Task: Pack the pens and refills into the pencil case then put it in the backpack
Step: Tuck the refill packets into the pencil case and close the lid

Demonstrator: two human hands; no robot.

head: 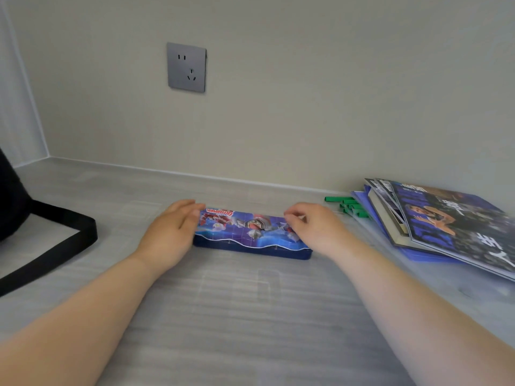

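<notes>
— Where is the case?
— The flat blue printed pencil case (252, 235) lies closed on the grey table (250, 316); the left hand (170, 232) rests flat at its left end, fingers (192, 215) released; the right hand (315, 232) sits at its right end, fingers (292, 218) curled on the lid.
— And the bag?
— The black fabric backpack (14, 201) stands well left of the left fingers; green sticks (349, 206) lie just right of the right fingers.

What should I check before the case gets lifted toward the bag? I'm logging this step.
1. Lid of the blue printed tin pencil case down: looks closed, ok.
2. Left hand on the case's left end: ok.
3. Right hand on its right end: ok, firm grip cannot tell.
4. Pens and refills inside: cannot tell.
5. Black fabric backpack open: cannot tell, mostly out of frame.
6. Green sticks left on the grey table: not ok if they are refills.
</notes>
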